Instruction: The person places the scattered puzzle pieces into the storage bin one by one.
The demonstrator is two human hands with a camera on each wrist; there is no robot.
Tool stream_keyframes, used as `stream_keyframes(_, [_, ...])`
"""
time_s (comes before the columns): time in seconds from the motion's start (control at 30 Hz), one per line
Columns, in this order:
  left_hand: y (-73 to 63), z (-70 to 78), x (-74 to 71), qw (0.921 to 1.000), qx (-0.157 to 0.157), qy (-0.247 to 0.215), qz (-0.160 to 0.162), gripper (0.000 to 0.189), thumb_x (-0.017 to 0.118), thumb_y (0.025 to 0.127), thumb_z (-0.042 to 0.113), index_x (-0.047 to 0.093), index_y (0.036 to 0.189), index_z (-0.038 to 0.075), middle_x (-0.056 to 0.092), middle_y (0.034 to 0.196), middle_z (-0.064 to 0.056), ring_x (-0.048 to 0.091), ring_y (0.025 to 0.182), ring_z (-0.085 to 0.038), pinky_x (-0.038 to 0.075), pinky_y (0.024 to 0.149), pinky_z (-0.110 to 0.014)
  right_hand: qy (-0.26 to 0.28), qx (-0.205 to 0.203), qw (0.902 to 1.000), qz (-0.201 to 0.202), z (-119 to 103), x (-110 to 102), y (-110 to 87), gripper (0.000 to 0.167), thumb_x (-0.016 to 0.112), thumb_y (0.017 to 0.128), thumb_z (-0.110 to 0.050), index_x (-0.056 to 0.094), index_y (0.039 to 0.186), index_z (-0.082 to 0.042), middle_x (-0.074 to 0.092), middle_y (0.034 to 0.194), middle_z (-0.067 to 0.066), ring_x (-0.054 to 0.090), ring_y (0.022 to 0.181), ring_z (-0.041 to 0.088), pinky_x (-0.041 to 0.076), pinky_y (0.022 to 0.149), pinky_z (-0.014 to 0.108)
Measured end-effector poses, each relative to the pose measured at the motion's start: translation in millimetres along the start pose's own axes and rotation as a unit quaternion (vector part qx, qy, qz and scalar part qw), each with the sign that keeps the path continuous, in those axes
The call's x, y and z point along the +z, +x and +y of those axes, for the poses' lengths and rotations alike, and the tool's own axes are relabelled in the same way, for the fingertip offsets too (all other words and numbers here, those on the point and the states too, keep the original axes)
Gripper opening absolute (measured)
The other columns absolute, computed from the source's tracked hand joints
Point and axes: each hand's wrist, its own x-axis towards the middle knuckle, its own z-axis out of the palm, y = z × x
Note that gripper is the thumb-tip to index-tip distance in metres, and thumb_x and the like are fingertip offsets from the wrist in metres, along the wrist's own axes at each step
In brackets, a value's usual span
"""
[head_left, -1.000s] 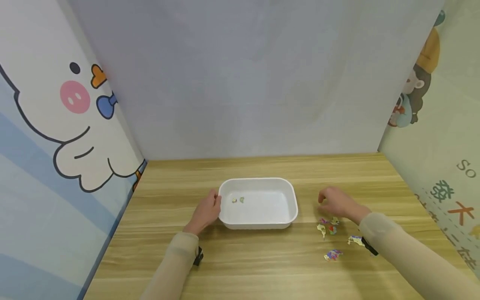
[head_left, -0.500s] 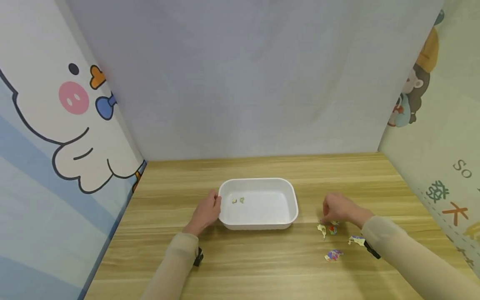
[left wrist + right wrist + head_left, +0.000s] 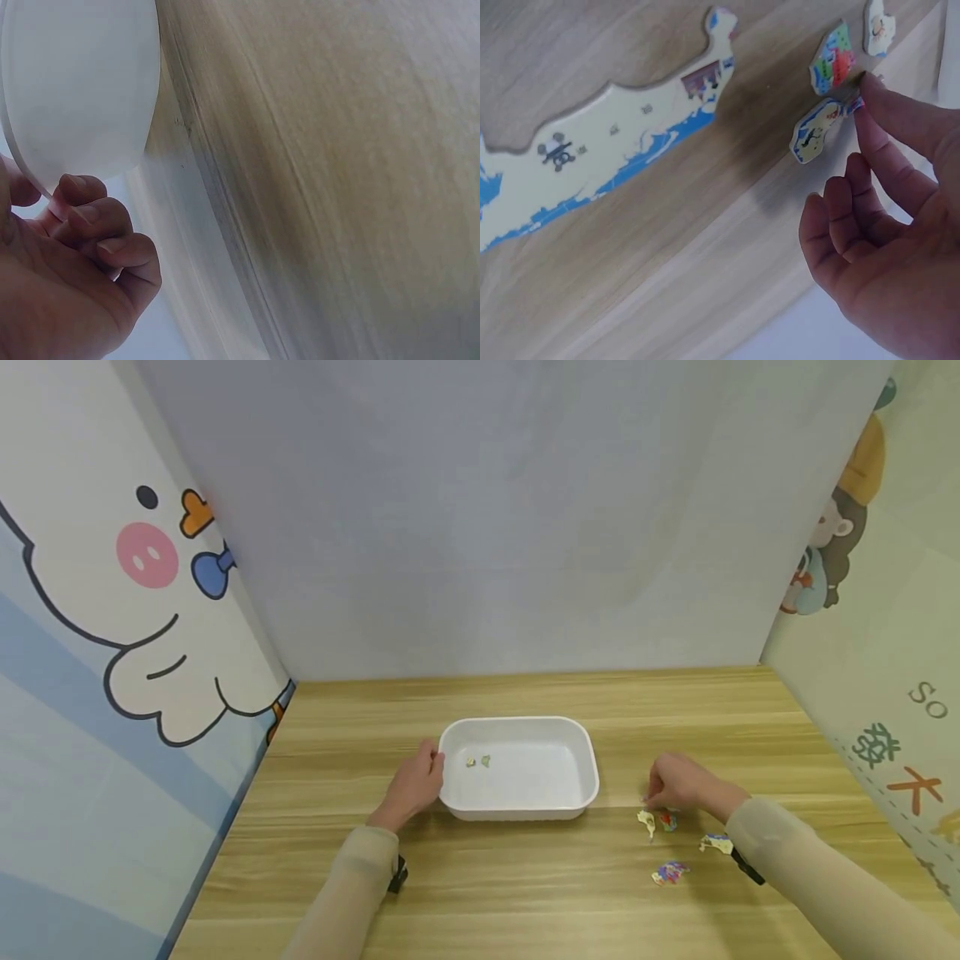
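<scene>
My left hand [image 3: 408, 787] grips the left rim of a white rectangular tray [image 3: 517, 814], thumb on one side and curled fingers on the other. Two small pale pieces [image 3: 477, 762] lie inside the tray, toward its left. To the right of it, my right hand [image 3: 678, 782] is low over the table, thumb and forefinger pinching a small blue-and-pink puzzle piece [image 3: 854, 105], mostly hidden by the fingertips. Close by are a cream piece with a dark drawing [image 3: 811, 135], a green-and-red piece [image 3: 832, 61] and a narrow cream piece [image 3: 647, 824].
Nearer the body lie a purple-and-red piece [image 3: 670, 872] and a long cream-and-blue piece with a skull print [image 3: 592, 150], beside the right wrist. The wood-grain table [image 3: 525, 893] meets a grey back wall [image 3: 517, 527], with printed sheets at both sides.
My right hand has come down and slightly right onto the cluster of pieces, and its fingertips now pinch a small one. The left hand keeps its hold on the tray.
</scene>
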Motion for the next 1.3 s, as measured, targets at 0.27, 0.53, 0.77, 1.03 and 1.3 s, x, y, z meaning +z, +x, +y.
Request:
stream_keyframes(0.27, [-0.3, 1.1, -0.8, 1.0, 0.0, 0.003, 0.0, 0.017, 0.038, 0.103, 0.021, 0.047, 0.104, 0.007, 0.052, 0.077, -0.007, 0.05, 0.065, -0.02, 0.042, 0.058, -0.033, -0.015, 0.003, 0.9999, 0.003, 0.3, 2.2, -0.3, 0.021, 0.079, 0.077, -0.015, 0.064, 0.063, -0.012, 0.055, 0.06, -0.007, 0.049, 0.056, 0.01, 0.043, 0.055, 0.03])
stream_keyframes(0.53, [0.1, 0.5, -1.6, 1.0, 0.006, 0.003, 0.004, 0.016, 0.039, 0.103, 0.02, 0.047, 0.103, 0.007, 0.051, 0.076, -0.007, 0.05, 0.065, -0.02, 0.041, 0.058, -0.033, -0.01, 0.01, 0.9999, 0.004, -2.7, 2.2, -0.4, 0.021, 0.079, 0.077, -0.013, 0.063, 0.064, -0.012, 0.055, 0.06, -0.007, 0.05, 0.054, 0.009, 0.044, 0.053, 0.029])
stream_keyframes(0.77, [-2.1, 1.3, -3.0, 0.9999, 0.011, 0.006, 0.004, 0.016, 0.039, 0.103, 0.021, 0.047, 0.103, 0.007, 0.051, 0.076, -0.007, 0.05, 0.065, -0.02, 0.041, 0.058, -0.032, 0.004, 0.0, 1.0, -0.006, -2.1, -0.1, 0.9, 0.018, 0.077, 0.079, -0.009, 0.065, 0.066, -0.009, 0.058, 0.062, -0.006, 0.051, 0.054, 0.01, 0.046, 0.054, 0.028])
stream_keyframes(1.03, [-0.3, -0.8, -1.5, 1.0, 0.008, 0.001, 0.003, 0.017, 0.038, 0.103, 0.021, 0.047, 0.104, 0.007, 0.052, 0.077, -0.006, 0.05, 0.066, -0.019, 0.042, 0.058, -0.032, 0.041, -0.005, 0.9987, -0.029, 3.5, -5.4, 6.8, 0.009, 0.072, 0.081, -0.002, 0.067, 0.074, -0.004, 0.06, 0.068, -0.001, 0.052, 0.06, 0.011, 0.046, 0.055, 0.029])
stream_keyframes(1.3, [0.6, -1.1, -1.7, 1.0, 0.006, -0.001, 0.002, 0.017, 0.038, 0.103, 0.021, 0.047, 0.103, 0.007, 0.052, 0.076, -0.006, 0.051, 0.065, -0.019, 0.042, 0.057, -0.032, 0.109, -0.024, 0.9918, -0.061, 10.0, -14.8, 11.9, 0.008, 0.069, 0.083, -0.002, 0.069, 0.075, 0.0, 0.063, 0.07, 0.002, 0.055, 0.062, 0.014, 0.047, 0.057, 0.03])
